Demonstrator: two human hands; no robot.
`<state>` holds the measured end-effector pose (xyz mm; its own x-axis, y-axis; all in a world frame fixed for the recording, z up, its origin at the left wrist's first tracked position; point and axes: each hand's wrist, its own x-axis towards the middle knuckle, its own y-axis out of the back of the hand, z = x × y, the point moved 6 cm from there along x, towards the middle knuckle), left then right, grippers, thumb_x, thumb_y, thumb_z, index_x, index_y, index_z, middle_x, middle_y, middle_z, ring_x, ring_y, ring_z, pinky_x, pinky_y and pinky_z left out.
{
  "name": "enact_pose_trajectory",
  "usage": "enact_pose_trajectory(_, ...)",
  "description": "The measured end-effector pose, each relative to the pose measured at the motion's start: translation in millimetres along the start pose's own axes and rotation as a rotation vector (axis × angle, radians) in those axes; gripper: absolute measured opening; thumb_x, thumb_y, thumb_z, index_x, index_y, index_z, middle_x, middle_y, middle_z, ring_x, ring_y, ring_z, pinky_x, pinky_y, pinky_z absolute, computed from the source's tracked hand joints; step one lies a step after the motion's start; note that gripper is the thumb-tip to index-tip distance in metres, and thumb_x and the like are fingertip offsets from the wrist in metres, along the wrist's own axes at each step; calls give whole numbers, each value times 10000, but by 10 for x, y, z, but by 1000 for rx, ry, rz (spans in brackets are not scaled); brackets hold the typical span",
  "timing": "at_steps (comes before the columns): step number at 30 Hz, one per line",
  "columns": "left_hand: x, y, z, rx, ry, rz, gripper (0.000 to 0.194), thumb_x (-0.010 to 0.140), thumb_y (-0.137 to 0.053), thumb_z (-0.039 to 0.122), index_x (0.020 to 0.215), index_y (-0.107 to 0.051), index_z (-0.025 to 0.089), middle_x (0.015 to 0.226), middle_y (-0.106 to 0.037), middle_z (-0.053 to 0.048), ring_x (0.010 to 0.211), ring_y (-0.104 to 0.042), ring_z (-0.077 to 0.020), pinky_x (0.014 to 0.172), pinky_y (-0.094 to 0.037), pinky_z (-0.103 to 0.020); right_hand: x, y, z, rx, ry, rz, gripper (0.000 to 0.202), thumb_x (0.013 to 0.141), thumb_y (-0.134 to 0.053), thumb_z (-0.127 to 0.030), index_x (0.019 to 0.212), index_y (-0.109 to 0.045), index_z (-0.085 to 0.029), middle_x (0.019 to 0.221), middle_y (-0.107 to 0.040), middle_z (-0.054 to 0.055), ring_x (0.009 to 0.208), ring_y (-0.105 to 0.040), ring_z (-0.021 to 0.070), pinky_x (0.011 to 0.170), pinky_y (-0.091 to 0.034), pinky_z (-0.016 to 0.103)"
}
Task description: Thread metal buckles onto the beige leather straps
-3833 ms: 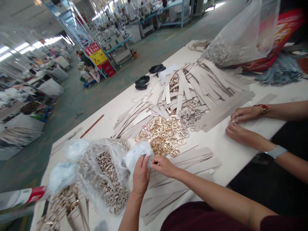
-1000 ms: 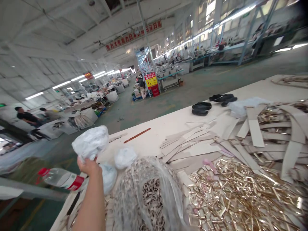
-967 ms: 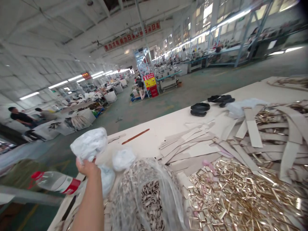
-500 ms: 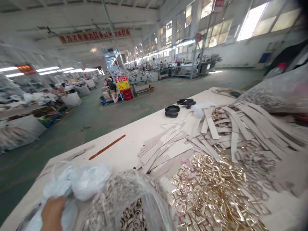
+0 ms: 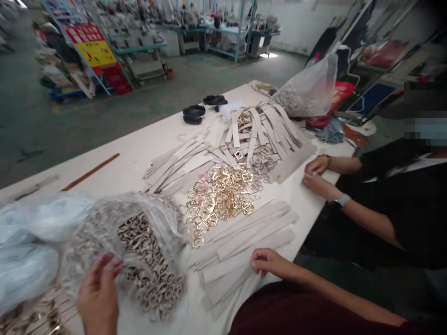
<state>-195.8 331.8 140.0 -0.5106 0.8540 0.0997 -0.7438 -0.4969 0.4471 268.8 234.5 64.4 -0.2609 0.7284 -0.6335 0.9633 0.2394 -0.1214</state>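
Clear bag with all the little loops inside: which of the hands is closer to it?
Left. The left hand is right by the near left side of the bag. The right hand is farther off, at the flat strips right of the bag.

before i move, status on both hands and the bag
Left hand open at bag of loops; right hand curled at beige straps, grip unclear; co-worker's hands nearby, on right.
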Motion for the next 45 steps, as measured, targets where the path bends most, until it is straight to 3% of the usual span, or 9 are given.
enact_pose_trajectory(3, -1104, -920, 157, -4, 25, -463, 369, 845, -524, 398, 1170, -567, 227, 1101, -650, -62, 899, -651, -195, 801, -538, -346, -230, 127, 254, -26, -39, 71, 273, 678, -648, -401, 742, -592, -141, 611, -595, 5, 578, -557, 112, 515, -459, 205)
enact_pose_trajectory(6, -1858, -1627, 310, 70, -214, -801, 340, 876, -480, 337, 1188, -569, 235, 1201, -608, -79, 1059, -598, -215, 893, -511, -373, -377, 224, 601, -60, -115, 129, 241, 688, -615, -374, 754, -590, -143, 600, -590, 4, 552, -542, 107, 491, -452, 203)
enact_pose_trajectory(10, -1994, -2222, 442, 226, -511, -800, 378, 897, -437, 295, 1262, -518, 236, 1314, -526, -81, 1241, -455, -222, 1060, -372, -428, -427, 274, 921, 49, -196, 208, 259, 654, -636, -342, 821, -577, -153, 678, -594, 13, 622, -581, 133, 490, -463, 213)
enact_pose_trajectory(15, -1820, -2761, 457, 461, -595, -764, 504, 847, -521, 363, 1306, -464, 164, 1381, -436, -165, 1285, -381, -296, 1044, -342, -493, -262, 284, 1046, 392, -256, 331, 315, 685, -644, -319, 922, -501, -170, 790, -610, 39, 663, -605, 130, 537, -489, 227)
enact_pose_trajectory(22, -2089, -2699, 362, 563, -633, -671, 457, 884, -451, 376, 1299, -475, 189, 1327, -467, -141, 1235, -407, -279, 1036, -327, -474, 37, 295, 942, 443, -147, 345, 274, 718, -616, -317, 908, -480, -175, 798, -616, 39, 645, -599, 123, 533, -490, 230)
enact_pose_trajectory(30, -2524, -2284, 438, 631, -701, -653, 545, 878, -465, 331, 1400, -348, 224, 1390, -431, -132, 1286, -381, -289, 1056, -314, -509, -213, 557, 1153, 209, -167, 57, 383, 631, -610, -398, 924, -554, -158, 761, -618, 34, 639, -608, 139, 466, -440, 202)
enact_pose_trajectory(37, -3204, -1832, -70, 665, -699, -525, 797, 788, -534, 246, 1458, -123, 375, 1391, -435, -130, 1232, -451, -359, 934, -427, -557, -319, 809, 1426, 199, -159, 41, 389, 622, -563, -393, 932, -579, -157, 735, -630, 39, 616, -617, 154, 448, -438, 204)
enact_pose_trajectory(40, -2894, -1820, 53, 576, -610, -396, 748, 815, -501, 245, 1450, -135, 387, 1432, -369, -110, 1270, -408, -342, 957, -420, -553, -217, 1041, 1307, 74, -14, 199, 347, 698, -538, -415, 932, -592, -164, 734, -632, 45, 636, -617, 174, 482, -478, 245)
enact_pose_trajectory(45, -1678, -2294, 520, 449, -476, -273, 570, 903, -404, 326, 1433, -223, 221, 1439, -348, -140, 1360, -277, -256, 1108, -266, -483, -230, 1311, 816, -565, 600, 563, 287, 844, -524, -308, 1103, -601, -213, 1047, -632, 76, 987, -596, 223, 905, -496, 383)
